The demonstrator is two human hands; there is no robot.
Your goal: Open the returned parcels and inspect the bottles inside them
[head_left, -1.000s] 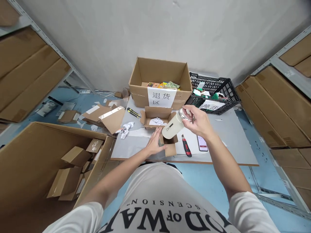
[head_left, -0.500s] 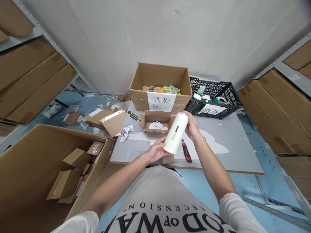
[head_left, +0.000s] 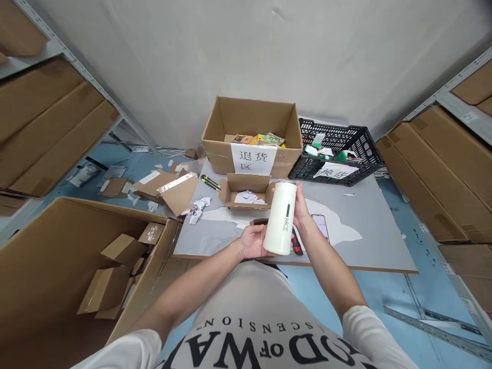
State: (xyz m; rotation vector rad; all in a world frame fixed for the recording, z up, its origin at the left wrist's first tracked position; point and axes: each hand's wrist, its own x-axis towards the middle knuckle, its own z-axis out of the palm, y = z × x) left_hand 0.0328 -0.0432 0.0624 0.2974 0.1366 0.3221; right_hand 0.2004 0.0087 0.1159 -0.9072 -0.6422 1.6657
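The white bottle (head_left: 282,217) is standing almost upright in the air above the near edge of the desk (head_left: 376,241), held between both hands. It is a tall, smooth, cream-white cylinder with a clear or silvery cap on top, and a black vertical mark with small letters is running down its side; I cannot read these letters surely. The left hand (head_left: 252,241) is closing its grip around the lower part of the bottle, and the right hand (head_left: 302,212) is clamping the upper part from behind. Behind the bottle, a small open carton (head_left: 246,190) is lying on the desk. Further back, a big cardboard box (head_left: 251,134) is carrying a white paper label (head_left: 252,159) with the characters 退货区. Beside it, a black crate (head_left: 338,151) is also showing a paper label, partly hidden.
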